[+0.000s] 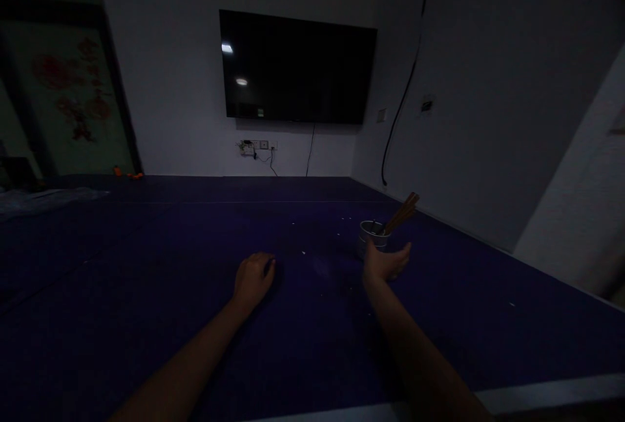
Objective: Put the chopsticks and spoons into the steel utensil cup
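In the head view my left hand rests on the dark blue surface, its fingers curled and nothing seen in them. My right hand is just in front of a grey cylindrical cup, thumb up and fingers stretched out to the right. It overlaps the cup's lower part, and I cannot tell whether they touch. Brown sticks, which look like chopsticks, lean to the right out of the cup. A thin dark item also stands inside it.
Small white scraps are scattered on the surface. A crumpled clear plastic sheet lies at the far left, with small orange objects by the wall. A television hangs behind, and a black cable runs down the right wall.
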The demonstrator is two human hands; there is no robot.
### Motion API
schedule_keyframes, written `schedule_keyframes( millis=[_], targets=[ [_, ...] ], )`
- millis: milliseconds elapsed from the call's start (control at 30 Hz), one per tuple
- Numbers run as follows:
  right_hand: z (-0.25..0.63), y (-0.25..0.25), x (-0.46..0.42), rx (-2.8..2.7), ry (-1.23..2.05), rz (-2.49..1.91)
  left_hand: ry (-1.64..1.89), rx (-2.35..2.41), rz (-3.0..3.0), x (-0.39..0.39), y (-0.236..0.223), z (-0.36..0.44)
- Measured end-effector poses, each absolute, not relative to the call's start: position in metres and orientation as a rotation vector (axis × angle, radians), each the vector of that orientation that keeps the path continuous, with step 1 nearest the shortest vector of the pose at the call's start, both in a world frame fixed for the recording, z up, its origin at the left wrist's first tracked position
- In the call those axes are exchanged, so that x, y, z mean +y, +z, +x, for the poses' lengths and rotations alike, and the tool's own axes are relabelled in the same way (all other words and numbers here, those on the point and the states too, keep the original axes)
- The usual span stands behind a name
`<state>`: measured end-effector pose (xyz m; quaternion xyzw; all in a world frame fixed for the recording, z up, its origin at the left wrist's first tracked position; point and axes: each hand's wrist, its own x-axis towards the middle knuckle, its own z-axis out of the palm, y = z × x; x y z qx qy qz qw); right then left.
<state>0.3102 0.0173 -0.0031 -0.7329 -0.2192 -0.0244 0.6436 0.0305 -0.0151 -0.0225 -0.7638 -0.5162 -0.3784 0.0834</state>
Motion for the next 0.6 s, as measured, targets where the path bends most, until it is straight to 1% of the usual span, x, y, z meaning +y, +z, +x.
schedule_keyframes(
  millis=[233,467,600],
  targets=[
    [0.329,-0.018,0.031,-0.618,0.056,-1.697,-1.095,-1.555,-2.311,-0.016,-0.021,0.031],
    [0.337,-0.027,0.041,-0.729,0.02,-1.576,-1.035,-1.612,-2.354,-0.017,-0.019,0.033],
    [0.339,-0.031,0.044,-0.719,-0.017,-1.587,-1.04,-1.638,-2.373,-0.018,-0.019,0.033]
  ],
)
